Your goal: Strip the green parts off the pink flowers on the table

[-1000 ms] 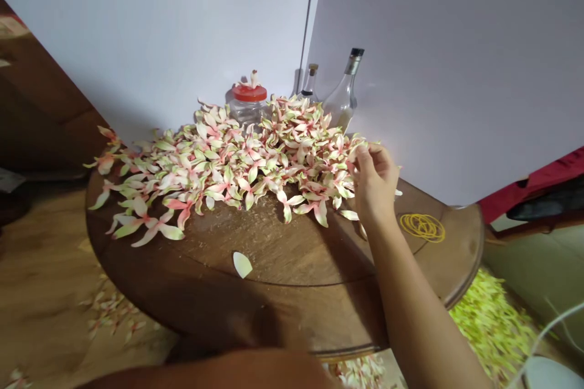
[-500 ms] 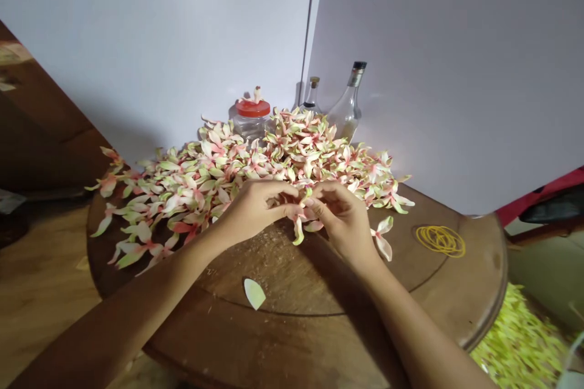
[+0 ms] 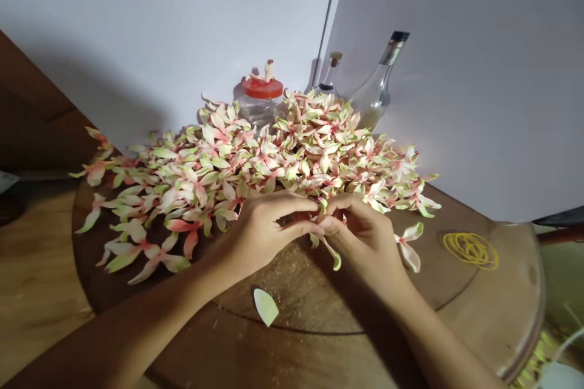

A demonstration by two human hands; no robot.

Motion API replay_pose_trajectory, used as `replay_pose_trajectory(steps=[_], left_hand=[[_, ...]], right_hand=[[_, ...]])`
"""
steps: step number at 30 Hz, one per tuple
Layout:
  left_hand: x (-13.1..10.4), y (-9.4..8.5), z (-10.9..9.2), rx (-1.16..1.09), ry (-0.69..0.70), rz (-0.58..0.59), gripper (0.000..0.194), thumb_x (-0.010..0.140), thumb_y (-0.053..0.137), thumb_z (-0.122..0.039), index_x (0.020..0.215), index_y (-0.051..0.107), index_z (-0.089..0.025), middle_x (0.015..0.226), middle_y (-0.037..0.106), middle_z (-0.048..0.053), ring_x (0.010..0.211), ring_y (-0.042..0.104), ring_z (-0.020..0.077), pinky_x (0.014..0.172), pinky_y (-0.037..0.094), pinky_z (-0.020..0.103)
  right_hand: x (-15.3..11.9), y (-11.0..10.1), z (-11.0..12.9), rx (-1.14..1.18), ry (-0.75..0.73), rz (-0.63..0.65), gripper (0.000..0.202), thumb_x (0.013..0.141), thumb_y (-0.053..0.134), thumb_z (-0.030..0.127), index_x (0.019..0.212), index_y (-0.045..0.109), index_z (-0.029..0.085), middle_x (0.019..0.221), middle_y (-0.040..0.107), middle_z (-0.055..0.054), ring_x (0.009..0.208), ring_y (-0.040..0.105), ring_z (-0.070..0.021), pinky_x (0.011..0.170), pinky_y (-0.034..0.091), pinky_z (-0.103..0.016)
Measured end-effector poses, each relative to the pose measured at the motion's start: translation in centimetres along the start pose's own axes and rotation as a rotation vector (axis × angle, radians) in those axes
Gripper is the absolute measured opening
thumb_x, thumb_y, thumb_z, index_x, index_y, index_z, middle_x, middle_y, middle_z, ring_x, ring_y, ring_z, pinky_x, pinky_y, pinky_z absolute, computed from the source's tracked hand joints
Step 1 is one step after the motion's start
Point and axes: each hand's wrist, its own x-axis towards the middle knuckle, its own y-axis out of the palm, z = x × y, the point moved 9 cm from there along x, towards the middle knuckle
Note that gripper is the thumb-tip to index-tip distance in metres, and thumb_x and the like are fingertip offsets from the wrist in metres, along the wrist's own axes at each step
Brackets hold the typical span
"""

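Note:
Both of my hands meet over the middle of the round wooden table (image 3: pixel 314 358), pinching one pink-and-green flower (image 3: pixel 335 258) between them. My left hand (image 3: pixel 274 225) holds it with thumb and fingers pressed together. On its other side, the fingers of my right hand (image 3: pixel 360 234) are closed on it too. A pale green petal tip hangs below the fingertips, while the flower's centre is mostly hidden by them. Just behind spreads a big heap of similar flowers (image 3: pixel 269 164). To the right of my right hand lies a single loose flower (image 3: pixel 409 247).
A pale green petal piece (image 3: pixel 265 307) lies on the near tabletop. Yellow rubber bands (image 3: pixel 471 250) sit at the right. Behind the heap stand a red-lidded jar (image 3: pixel 262 89), a small corked bottle (image 3: pixel 331 73) and a tall glass bottle (image 3: pixel 381 85), close to the white wall panels.
The view has shifted slightly, so the table and things on it appear larger. Both hands still hold the flower, whose hanging petal has turned outward to the right.

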Motion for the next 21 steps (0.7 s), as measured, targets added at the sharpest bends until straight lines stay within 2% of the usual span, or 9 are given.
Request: replay_pose_trajectory(steps=[9, 16, 19, 21], left_hand=[[0.0, 0.2, 0.5, -0.115, -0.113, 0.003, 0.018, 0.080, 0.081, -0.018, 0.097, 0.075, -0.020, 0.093, 0.078, 0.000, 0.087, 0.074, 0.0119, 0.080, 0.057, 0.018], [-0.1, 0.2, 0.6, -0.086, -0.188, -0.012, 0.012, 0.085, 0.077, -0.022, 0.097, 0.076, -0.021, 0.096, 0.078, 0.002, 0.094, 0.074, 0.0172, 0.082, 0.059, 0.024], [-0.1, 0.1, 0.9, -0.094, -0.257, -0.021, 0.007, 0.089, 0.070, -0.019, 0.092, 0.076, -0.020, 0.092, 0.078, 0.002, 0.084, 0.074, 0.0157, 0.073, 0.058, 0.024], [-0.2, 0.0, 1.9, -0.182, -0.347, -0.035, 0.009, 0.090, 0.067, -0.019, 0.088, 0.075, -0.018, 0.084, 0.077, 0.002, 0.071, 0.071, 0.0137, 0.062, 0.055, 0.022]], right_hand=[[0.1, -0.3, 0.9, -0.037, -0.068, -0.011, 0.006, 0.092, 0.069, 0.019, 0.088, 0.067, 0.023, 0.083, 0.065, 0.001, 0.075, 0.059, -0.0126, 0.069, 0.045, -0.026], [-0.5, -0.9, 1.3, -0.206, -0.091, -0.105, 0.006, 0.092, 0.069, 0.021, 0.097, 0.070, 0.024, 0.093, 0.070, -0.003, 0.084, 0.062, -0.0172, 0.076, 0.047, -0.033], [-0.5, -0.5, 1.6, -0.194, -0.086, -0.088, 0.004, 0.091, 0.068, 0.020, 0.093, 0.069, 0.024, 0.087, 0.068, -0.003, 0.078, 0.060, -0.0182, 0.072, 0.046, -0.034], [-0.4, -0.3, 2.5, -0.166, -0.121, -0.092, 0.007, 0.090, 0.068, 0.017, 0.090, 0.068, 0.024, 0.083, 0.067, -0.002, 0.074, 0.058, -0.0180, 0.070, 0.046, -0.035]])
